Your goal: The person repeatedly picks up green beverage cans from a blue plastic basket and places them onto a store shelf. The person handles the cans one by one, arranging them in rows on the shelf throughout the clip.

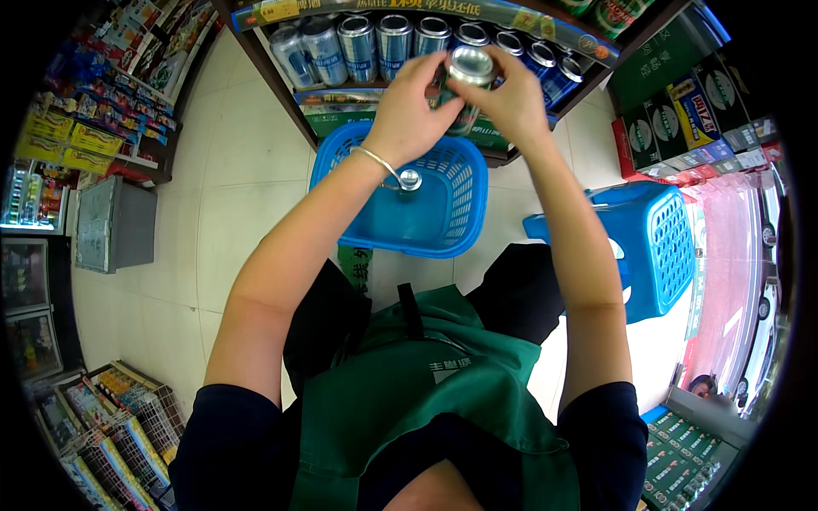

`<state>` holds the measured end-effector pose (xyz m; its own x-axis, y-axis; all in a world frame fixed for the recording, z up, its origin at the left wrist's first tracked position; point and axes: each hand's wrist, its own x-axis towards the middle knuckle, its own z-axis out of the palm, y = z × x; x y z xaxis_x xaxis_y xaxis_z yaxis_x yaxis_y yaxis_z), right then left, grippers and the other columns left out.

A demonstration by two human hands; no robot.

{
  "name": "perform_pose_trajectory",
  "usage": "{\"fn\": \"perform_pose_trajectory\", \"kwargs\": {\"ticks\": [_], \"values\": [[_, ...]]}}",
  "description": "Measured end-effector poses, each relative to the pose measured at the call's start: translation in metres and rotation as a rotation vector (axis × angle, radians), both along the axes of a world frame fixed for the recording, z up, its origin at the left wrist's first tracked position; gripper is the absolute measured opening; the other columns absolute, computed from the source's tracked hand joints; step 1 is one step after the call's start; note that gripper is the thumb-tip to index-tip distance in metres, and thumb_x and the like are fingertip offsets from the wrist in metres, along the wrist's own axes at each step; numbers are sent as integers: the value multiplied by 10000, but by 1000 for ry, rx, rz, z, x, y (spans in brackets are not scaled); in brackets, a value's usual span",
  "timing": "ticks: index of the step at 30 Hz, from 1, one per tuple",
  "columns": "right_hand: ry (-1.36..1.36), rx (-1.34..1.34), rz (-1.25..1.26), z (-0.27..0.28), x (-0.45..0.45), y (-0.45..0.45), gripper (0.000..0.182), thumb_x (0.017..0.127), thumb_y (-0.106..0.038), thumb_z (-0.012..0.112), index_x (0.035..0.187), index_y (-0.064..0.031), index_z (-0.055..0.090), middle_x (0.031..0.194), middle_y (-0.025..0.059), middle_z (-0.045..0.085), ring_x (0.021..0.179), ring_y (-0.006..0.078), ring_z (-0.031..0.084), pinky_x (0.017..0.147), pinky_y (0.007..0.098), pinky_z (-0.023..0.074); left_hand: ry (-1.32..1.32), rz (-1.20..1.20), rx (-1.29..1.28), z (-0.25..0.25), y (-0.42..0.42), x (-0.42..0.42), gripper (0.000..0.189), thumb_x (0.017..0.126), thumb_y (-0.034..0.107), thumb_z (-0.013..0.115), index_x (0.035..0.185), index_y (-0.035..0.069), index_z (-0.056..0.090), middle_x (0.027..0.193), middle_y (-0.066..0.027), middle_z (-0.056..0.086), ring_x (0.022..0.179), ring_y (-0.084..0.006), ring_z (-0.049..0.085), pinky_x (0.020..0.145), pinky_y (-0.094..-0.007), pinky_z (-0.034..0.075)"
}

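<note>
Between my two hands is a drinks can [471, 67] with a silver lid, held upright in front of a shelf. My left hand [415, 105] grips its left side, and my right hand [511, 96] wraps round the right side with the thumb across the front. Behind it stands a row of blue and silver drinks cans [394, 48] on the shelf. Below my hands a blue plastic basket [470, 239] rests on the tiled floor. Inside it another can [409, 181] shows its silver lid, partly hidden by the bracelet on my left wrist.
A blue plastic stool [668, 249] is by my right arm. Stacked drink cartons [677, 121] stand to the right of the shelf. On the left are a grey box [115, 223] and snack shelves [128, 102]. A wire rack [147, 415] stands at lower left.
</note>
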<state>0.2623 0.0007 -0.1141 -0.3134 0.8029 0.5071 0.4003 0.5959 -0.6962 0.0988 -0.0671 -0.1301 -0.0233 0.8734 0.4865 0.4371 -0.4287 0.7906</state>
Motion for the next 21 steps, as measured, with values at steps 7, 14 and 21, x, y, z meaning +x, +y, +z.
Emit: {"fn": "perform_pose_trajectory", "kwargs": {"ticks": [7, 14, 21], "values": [[-233, -181, -34, -149, 0, -24, 792, 666, -246, 844, 1317, 19, 479, 1199, 232, 566, 1054, 408, 597, 876, 424, 516, -32, -14, -365, -138, -20, -1, 548, 868, 53, 660, 1379, 18, 466, 1307, -159, 566, 1170, -262, 602, 950, -346, 521], [-432, -350, -44, -268, 2, -32, 788, 663, -215, 828, 1332, -1, 470, 1261, 207, 528, 1105, 396, 575, 909, 436, 515, 270, -49, -477, -248, -20, 4, 636, 830, 128, 678, 1396, -15, 425, 1315, -216, 557, 1229, -371, 526, 1063, -423, 422], [-593, -466, -49, -326, -8, -36, 747, 669, -185, 818, 1321, -25, 492, 1273, 171, 540, 1186, 354, 534, 952, 430, 498, 730, -51, -642, -301, -23, 2, 768, 833, 192, 705, 1472, 4, 322, 1540, -187, 310, 1419, -393, 281, 1169, -442, 274]]}}
